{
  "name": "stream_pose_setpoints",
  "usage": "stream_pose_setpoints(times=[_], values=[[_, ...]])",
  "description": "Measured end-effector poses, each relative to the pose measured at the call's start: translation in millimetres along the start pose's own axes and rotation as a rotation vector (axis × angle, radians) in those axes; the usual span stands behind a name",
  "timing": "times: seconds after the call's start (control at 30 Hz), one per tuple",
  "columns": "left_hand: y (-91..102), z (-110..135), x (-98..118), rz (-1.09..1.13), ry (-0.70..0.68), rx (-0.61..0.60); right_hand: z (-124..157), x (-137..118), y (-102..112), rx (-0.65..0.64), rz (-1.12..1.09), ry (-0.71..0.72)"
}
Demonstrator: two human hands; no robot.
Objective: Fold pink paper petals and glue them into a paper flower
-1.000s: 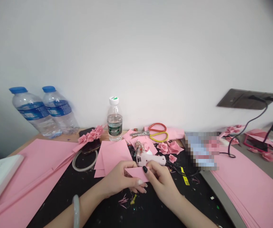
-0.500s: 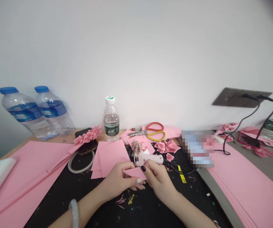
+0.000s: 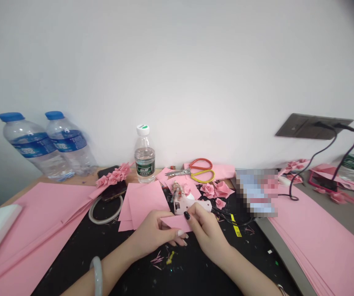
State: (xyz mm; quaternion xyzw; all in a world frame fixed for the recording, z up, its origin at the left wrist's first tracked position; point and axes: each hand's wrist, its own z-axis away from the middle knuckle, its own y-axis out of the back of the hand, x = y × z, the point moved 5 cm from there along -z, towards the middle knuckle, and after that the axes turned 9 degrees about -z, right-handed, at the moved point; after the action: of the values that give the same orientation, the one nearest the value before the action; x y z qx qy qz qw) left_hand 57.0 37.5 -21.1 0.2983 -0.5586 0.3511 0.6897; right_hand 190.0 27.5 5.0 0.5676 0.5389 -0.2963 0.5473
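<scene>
Pink paper piece (image 3: pixel 177 223): held between my hands, above black mat (image 3: pixel 139 275), in front of glue gun (image 3: pixel 202 206).
Left hand (image 3: pixel 153 234): closed, gripping paper's left end; pale bangle (image 3: pixel 97 276) on wrist.
Right hand (image 3: pixel 207 232): pinching paper's right end, touching glue gun.
Beyond: red-and-yellow-handled scissors (image 3: pixel 195 172) behind glue gun.
</scene>
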Motion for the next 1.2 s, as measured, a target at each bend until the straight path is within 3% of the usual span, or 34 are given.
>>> stream_pose_setpoints(times=[0.13, 0.3, 0.43, 0.6, 0.7, 0.93, 1.03, 1.2], values=[[7.6, -3.6, 1.3, 0.012, -0.053, 0.097, 0.4, 5.6, -4.6, 0.027, -0.221, -0.108], [15.3, -2.9, 15.7, -0.051, -0.2, 0.205, 0.1, 8.9, -23.2, -0.061, -0.586, -0.259], [15.7, 0.2, 24.3, -0.139, -0.289, 0.228, 0.9, 8.0, -24.6, -0.144, -0.555, -0.284], [9.9, -0.5, 9.1, -0.04, -0.089, 0.164, -1.4, -2.0, 1.9, 0.055, -0.076, -0.003], [-0.1, -0.3, 4.6, -0.004, -0.064, 0.056, -3.8, -2.9, 9.6, 0.133, 0.004, 0.083], [-2.2, -1.9, 7.7, -0.044, -0.132, 0.014, -6.2, -11.4, 12.7, 0.156, 0.03, 0.239], [0.6, -2.6, 5.0, 0.062, -0.093, 0.032, -2.4, -23.0, 12.8, 0.148, 0.126, 0.377], [-0.9, -1.0, -1.2, 0.307, 0.037, 0.027, 2.4, -28.4, 6.8, 0.006, 0.292, 0.562]])
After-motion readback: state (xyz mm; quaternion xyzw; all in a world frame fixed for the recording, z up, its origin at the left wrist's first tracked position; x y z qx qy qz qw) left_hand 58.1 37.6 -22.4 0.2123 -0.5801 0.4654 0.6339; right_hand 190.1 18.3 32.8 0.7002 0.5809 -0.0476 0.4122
